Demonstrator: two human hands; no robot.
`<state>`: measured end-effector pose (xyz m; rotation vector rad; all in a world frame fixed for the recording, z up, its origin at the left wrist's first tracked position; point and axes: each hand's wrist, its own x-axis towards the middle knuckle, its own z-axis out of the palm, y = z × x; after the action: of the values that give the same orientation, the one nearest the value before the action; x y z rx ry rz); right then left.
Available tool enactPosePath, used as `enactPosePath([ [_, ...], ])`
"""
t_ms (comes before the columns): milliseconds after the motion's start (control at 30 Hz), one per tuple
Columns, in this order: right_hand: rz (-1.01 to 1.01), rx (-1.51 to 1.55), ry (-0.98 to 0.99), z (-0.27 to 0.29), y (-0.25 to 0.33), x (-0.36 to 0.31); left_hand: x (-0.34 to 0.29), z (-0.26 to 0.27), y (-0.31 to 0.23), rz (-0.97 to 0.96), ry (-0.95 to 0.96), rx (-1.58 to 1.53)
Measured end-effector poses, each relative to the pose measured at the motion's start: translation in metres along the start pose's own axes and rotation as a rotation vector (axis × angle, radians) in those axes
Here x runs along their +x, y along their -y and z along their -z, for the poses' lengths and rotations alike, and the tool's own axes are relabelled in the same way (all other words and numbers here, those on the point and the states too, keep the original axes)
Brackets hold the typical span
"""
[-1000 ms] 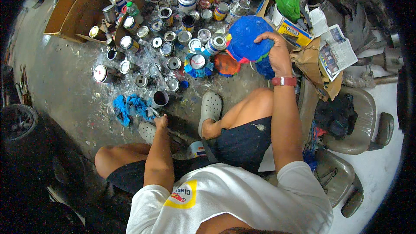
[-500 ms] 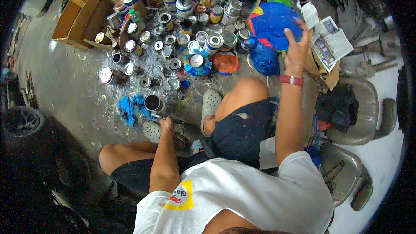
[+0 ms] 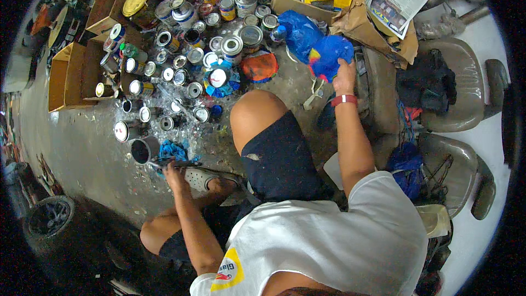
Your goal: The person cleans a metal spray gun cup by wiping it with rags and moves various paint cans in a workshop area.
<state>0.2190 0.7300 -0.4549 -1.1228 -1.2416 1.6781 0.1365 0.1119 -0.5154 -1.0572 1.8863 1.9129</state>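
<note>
My right hand is closed on the edge of a bunched blue cloth with red and yellow patches. Beside it lies a shiny blue plastic bag. Low on the left, my left hand grips the dark handle of what looks like a spray gun, whose open metal cup is dark inside. A crumpled light-blue rag lies on the floor just beyond that hand. My fingers partly cover the handle.
Many paint cans crowd the floor ahead, some uncapped. An orange rag lies right of them. Open cardboard boxes stand at left; another box and newspaper are at right. Chairs line the right side.
My right hand has taken hold of the blue cloth, which was spread over the box, and pulled it off, baring a yellow-and-blue package. The view has shifted; the left hand keeps its grip.
</note>
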Motion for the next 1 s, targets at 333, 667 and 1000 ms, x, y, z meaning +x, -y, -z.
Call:
enactPosePath([
  [333, -0.107, -0.556, 0.542, 0.040, -0.161, -0.070, -0.052, 0.032, -0.161, -0.371, 0.244, 0.133],
  [667, -0.153, -1.194, 0.303, 0.028, -0.150, -0.116, -0.033, 0.000, -0.181, -0.408, 0.290, -0.007],
  [1000, -0.118, -1.492, 0.982, -0.095, -0.218, -0.134, -0.047, -0.036, -0.182, -0.286, 0.274, -0.185],
])
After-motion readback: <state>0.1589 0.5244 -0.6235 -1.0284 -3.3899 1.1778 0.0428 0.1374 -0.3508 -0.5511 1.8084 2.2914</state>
